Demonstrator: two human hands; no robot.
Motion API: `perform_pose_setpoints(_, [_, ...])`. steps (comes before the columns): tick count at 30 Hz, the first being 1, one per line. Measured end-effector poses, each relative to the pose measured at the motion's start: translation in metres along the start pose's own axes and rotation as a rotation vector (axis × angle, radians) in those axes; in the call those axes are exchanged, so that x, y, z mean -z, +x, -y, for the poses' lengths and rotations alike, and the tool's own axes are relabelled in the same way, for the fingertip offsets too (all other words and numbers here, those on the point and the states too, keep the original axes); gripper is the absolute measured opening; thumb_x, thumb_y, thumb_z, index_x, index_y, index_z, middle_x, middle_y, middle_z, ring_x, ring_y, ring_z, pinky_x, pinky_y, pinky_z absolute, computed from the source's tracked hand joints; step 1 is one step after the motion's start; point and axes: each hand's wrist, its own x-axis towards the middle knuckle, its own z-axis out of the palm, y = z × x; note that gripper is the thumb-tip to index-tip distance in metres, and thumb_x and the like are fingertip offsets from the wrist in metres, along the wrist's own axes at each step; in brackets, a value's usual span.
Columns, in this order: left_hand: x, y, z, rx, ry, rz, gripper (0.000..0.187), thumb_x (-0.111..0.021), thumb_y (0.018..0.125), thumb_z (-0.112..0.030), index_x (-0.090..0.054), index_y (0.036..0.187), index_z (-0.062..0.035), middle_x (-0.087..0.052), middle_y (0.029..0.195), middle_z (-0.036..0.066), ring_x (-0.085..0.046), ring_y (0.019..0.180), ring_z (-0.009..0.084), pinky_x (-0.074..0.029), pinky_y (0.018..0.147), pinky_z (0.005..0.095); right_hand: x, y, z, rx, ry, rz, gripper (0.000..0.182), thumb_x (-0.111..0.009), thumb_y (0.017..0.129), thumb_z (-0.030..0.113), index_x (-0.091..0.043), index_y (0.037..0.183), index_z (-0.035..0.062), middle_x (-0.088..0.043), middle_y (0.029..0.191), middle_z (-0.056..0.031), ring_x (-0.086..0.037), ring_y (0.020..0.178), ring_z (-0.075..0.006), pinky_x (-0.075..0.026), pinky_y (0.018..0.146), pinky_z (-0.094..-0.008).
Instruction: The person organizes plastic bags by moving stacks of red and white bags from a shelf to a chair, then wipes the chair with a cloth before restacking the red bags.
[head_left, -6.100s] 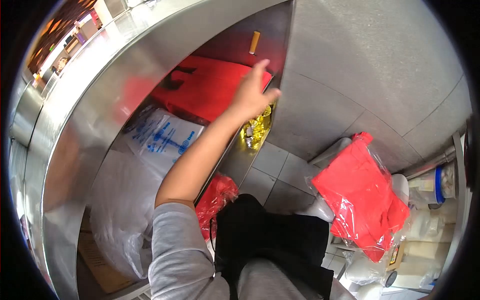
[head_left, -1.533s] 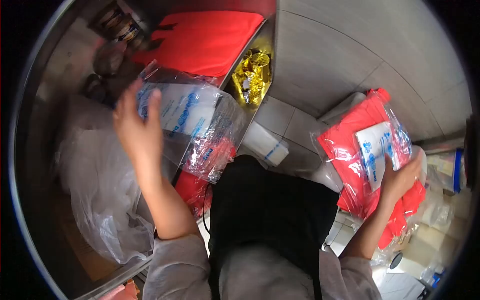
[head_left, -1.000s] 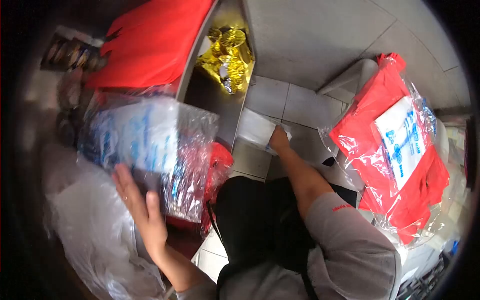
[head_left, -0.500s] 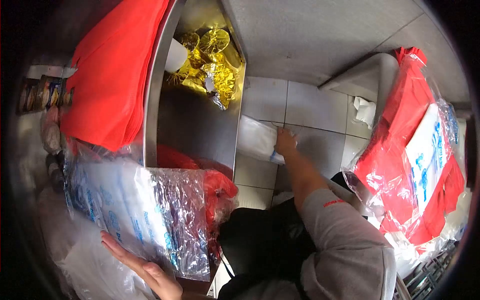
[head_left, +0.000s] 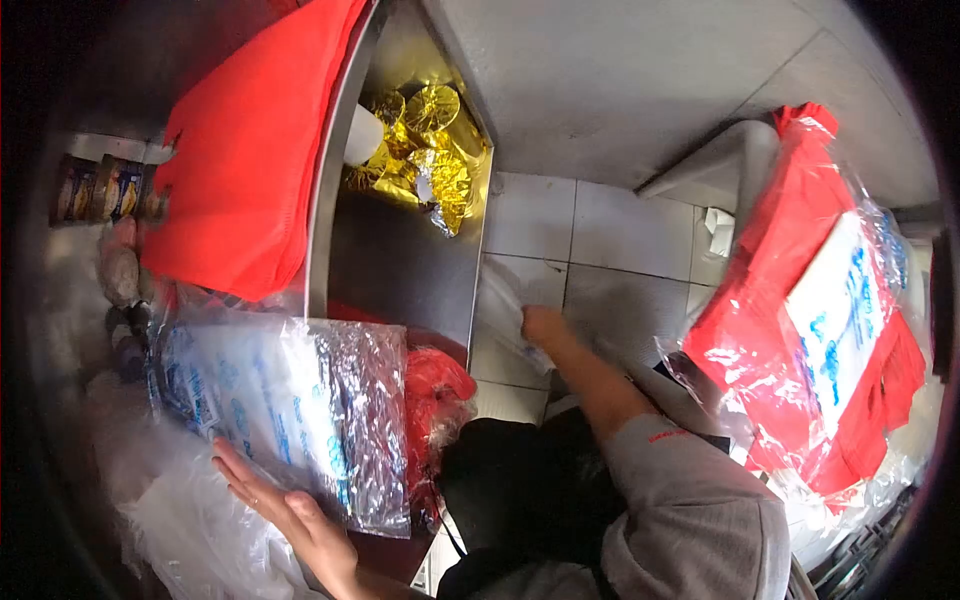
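My right hand (head_left: 545, 330) reaches down over the floor tiles, its fingers closed on a whitish plastic packet (head_left: 505, 300). Motion blurs the packet, which appears turned nearly edge-on beside the steel shelf. At lower left, my left hand (head_left: 285, 510) is open with fingers stretched out. It rests by the lower edge of a clear plastic package (head_left: 265, 390) with blue print. Just beneath that hand lies crumpled white plastic (head_left: 200, 530).
Red fabric bags (head_left: 255, 150) are stacked on the upper left. Gold foil decorations (head_left: 440, 160) lie in the steel shelf (head_left: 395, 265). At right, a clear wrapper holds red fabric (head_left: 760, 320) beside a grey panel (head_left: 720, 165). White paper (head_left: 718, 230) lies on the floor.
My right hand has moved left and lower in view with the packet, which has turned from broadside to nearly edge-on. My left hand stays open near the printed package; the whole view shifts slightly.
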Motion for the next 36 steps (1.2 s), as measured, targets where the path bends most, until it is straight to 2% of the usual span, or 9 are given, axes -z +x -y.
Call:
perform_pose_setpoints(7, [0.009, 0.002, 0.006, -0.023, 0.0, 0.018, 0.08, -0.031, 0.089, -0.057, -0.014, 0.144, -0.0013, -0.019, 0.149, 0.017, -0.009, 0.139, 0.0353, 0.0, 0.11, 0.0506, 0.132, -0.141, 0.067, 0.065, 0.354, -0.091, 0.032, -0.057, 0.069, 0.012, -0.061, 0.099, 0.0002, -0.062, 0.092, -0.0246, -0.061, 0.084, -0.0407, -0.048, 0.076, -0.0463])
perform_pose_setpoints(11, [0.026, -0.005, -0.012, -0.191, -0.017, -0.348, 0.064, -0.048, 0.089, -0.039, -0.033, 0.137, -0.0004, -0.032, 0.141, 0.022, -0.023, 0.133, 0.0403, -0.012, 0.108, 0.053, 0.194, -0.22, 0.098, 0.248, 0.372, -0.317, 0.024, -0.058, 0.068, 0.007, -0.057, 0.091, -0.0005, -0.061, 0.089, -0.0257, -0.059, 0.08, -0.0432, -0.047, 0.074, -0.0472])
perform_pose_setpoints(13, [0.017, -0.033, -0.014, -0.517, -0.212, -0.58, 0.04, -0.063, 0.079, -0.025, -0.058, 0.111, -0.0011, -0.055, 0.118, 0.021, -0.053, 0.106, 0.0357, -0.041, 0.09, 0.0492, 0.228, -0.263, 0.12, 0.356, 0.344, -0.389, 0.025, -0.059, 0.068, 0.005, -0.056, 0.092, -0.0002, -0.061, 0.093, -0.0247, -0.059, 0.08, -0.0429, -0.048, 0.074, -0.0461])
perform_pose_setpoints(15, [0.026, -0.058, -0.066, -0.592, -0.55, -0.095, 0.045, -0.074, 0.07, -0.023, -0.061, 0.107, -0.0014, -0.061, 0.106, 0.017, -0.059, 0.1, 0.0303, -0.045, 0.087, 0.0421, 0.248, -0.299, 0.133, 0.484, 0.306, -0.457, 0.031, -0.058, 0.068, 0.002, -0.058, 0.099, 0.0006, -0.061, 0.099, -0.0228, -0.06, 0.081, -0.0415, -0.048, 0.077, -0.0439])
perform_pose_setpoints(18, [-0.013, -0.066, -0.112, -0.108, -1.413, 0.324, 0.08, -0.075, 0.074, -0.019, -0.029, 0.136, 0.0012, -0.044, 0.129, 0.018, -0.048, 0.117, 0.0263, -0.039, 0.097, 0.0359, 0.252, -0.334, 0.152, 0.758, 0.101, -0.689, 0.024, -0.063, 0.065, 0.006, -0.051, 0.086, 0.0035, -0.058, 0.107, -0.0248, -0.062, 0.071, -0.0361, -0.052, 0.065, -0.0407])
perform_pose_setpoints(24, [-0.034, -0.045, -0.126, 0.659, -1.867, 0.351, 0.037, -0.059, 0.084, -0.006, -0.049, 0.117, 0.0061, -0.058, 0.109, 0.013, -0.057, 0.097, 0.022, -0.045, 0.087, 0.0345, 0.238, -0.337, 0.147, 0.709, -0.328, -0.693, 0.028, -0.067, 0.063, 0.012, -0.052, 0.085, 0.0045, -0.057, 0.111, -0.0255, -0.063, 0.069, -0.0279, -0.052, 0.056, -0.036])
perform_pose_setpoints(29, [-0.044, -0.043, -0.108, 0.717, -1.839, 0.562, 0.037, -0.056, 0.087, -0.012, -0.048, 0.121, 0.0033, -0.057, 0.111, 0.014, -0.058, 0.097, 0.0264, -0.048, 0.087, 0.0396, 0.271, -0.357, 0.135, 0.639, -0.093, -0.465, 0.072, -0.069, 0.071, 0.05, -0.047, 0.116, -0.0014, -0.045, 0.126, -0.0276, -0.055, 0.104, -0.0399, -0.047, 0.084, -0.0455])
perform_pose_setpoints(33, [0.002, -0.044, -0.083, 0.318, -1.732, 0.786, 0.04, -0.055, 0.087, -0.022, -0.05, 0.118, 0.0012, -0.053, 0.119, 0.017, -0.054, 0.107, 0.0297, -0.046, 0.091, 0.0421, 0.319, -0.354, 0.111, 0.617, 0.054, -0.784, 0.088, -0.064, 0.076, 0.053, -0.028, 0.135, -0.0022, -0.026, 0.141, -0.0263, -0.035, 0.127, -0.0382, -0.031, 0.102, -0.0466])
perform_pose_setpoints(36, [0.032, -0.05, -0.094, 0.26, -1.768, 0.827, 0.054, -0.045, 0.089, -0.03, -0.038, 0.132, 0.0021, -0.047, 0.128, 0.018, -0.048, 0.116, 0.0334, -0.038, 0.099, 0.0453, 0.314, -0.315, 0.091, 0.691, 0.729, -0.351, 0.084, -0.045, 0.085, 0.061, -0.021, 0.141, 0.0035, -0.03, 0.142, -0.0193, -0.035, 0.129, -0.0299, -0.027, 0.105, -0.0418])
